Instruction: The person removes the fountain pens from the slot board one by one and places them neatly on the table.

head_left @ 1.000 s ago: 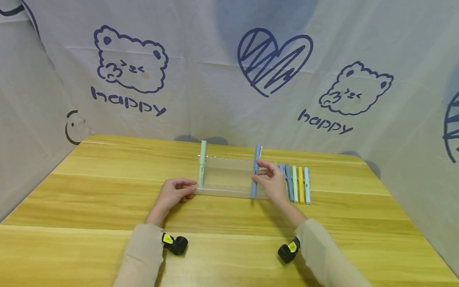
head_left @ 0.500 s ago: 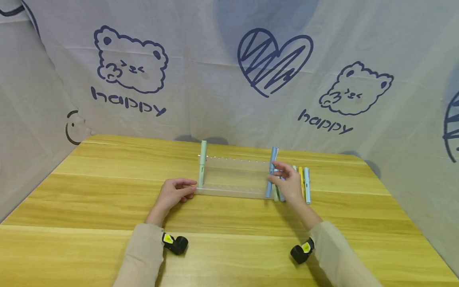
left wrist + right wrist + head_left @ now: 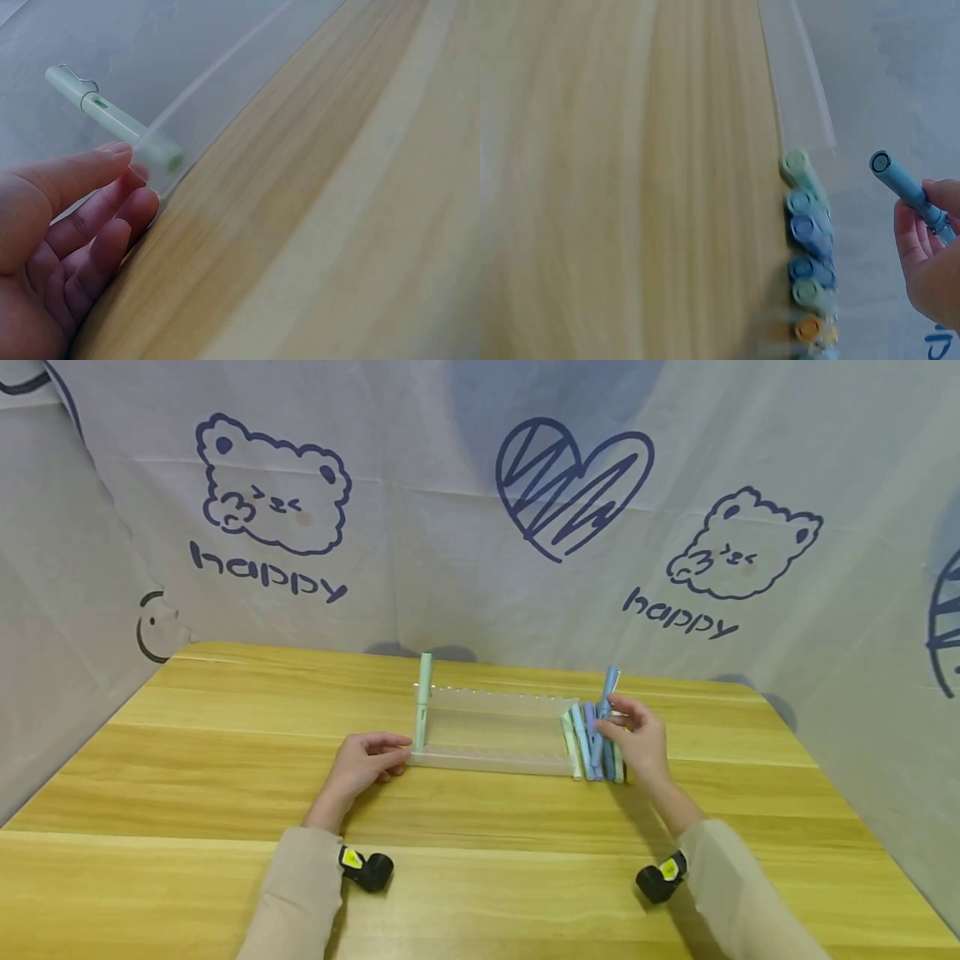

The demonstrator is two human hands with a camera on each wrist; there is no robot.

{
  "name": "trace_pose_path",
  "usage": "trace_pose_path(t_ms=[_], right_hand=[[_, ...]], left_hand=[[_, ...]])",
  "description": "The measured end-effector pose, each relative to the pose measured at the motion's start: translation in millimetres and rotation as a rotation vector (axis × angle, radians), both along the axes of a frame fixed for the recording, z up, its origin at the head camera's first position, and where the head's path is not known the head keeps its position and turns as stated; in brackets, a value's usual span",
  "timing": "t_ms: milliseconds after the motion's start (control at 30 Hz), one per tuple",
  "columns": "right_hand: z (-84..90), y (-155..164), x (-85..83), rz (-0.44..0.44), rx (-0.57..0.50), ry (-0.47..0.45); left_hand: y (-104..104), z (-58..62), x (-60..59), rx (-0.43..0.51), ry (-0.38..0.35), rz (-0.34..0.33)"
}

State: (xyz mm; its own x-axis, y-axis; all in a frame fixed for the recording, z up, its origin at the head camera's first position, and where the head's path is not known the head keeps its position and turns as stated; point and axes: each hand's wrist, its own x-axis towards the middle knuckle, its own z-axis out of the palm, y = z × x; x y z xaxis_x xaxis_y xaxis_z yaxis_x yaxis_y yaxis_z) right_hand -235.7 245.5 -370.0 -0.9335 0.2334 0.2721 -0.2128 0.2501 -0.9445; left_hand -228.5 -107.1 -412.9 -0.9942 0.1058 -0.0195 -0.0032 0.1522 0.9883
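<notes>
A clear acrylic pen rack (image 3: 495, 731) with a notched top edge stands on the wooden table. My left hand (image 3: 369, 764) pinches its near left corner between thumb and fingers. One mint-green pen (image 3: 423, 693) leans upright in the rack's left end, its metal clip visible in the left wrist view. To the right of the rack, my right hand (image 3: 641, 743) holds a blue pen (image 3: 611, 683) by its middle between thumb and fingers, tilted upright. Beneath that pen lies a row of pens in green, blue, purple and yellow, among them an orange-yellow pen (image 3: 808, 328), partly hidden by the hand.
The row's leftmost green pen (image 3: 572, 747) lies right at the rack's right end. A white cloth (image 3: 435, 568) printed with bears and hearts hangs behind the table (image 3: 480, 860). A small black camera (image 3: 367, 870) is strapped to each wrist.
My right hand has moved right with the blue pen, from in front of the rack to over the row of pens. The left hand and the rack stay in place.
</notes>
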Motion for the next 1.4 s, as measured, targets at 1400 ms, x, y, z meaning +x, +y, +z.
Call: trace_pose_path(t_ms=[1400], right_hand=[[-15.6, 88.4, -9.8, -0.078, 0.024, -0.336]], left_hand=[[-0.2, -1.1, -0.3, 0.001, 0.01, 0.001]])
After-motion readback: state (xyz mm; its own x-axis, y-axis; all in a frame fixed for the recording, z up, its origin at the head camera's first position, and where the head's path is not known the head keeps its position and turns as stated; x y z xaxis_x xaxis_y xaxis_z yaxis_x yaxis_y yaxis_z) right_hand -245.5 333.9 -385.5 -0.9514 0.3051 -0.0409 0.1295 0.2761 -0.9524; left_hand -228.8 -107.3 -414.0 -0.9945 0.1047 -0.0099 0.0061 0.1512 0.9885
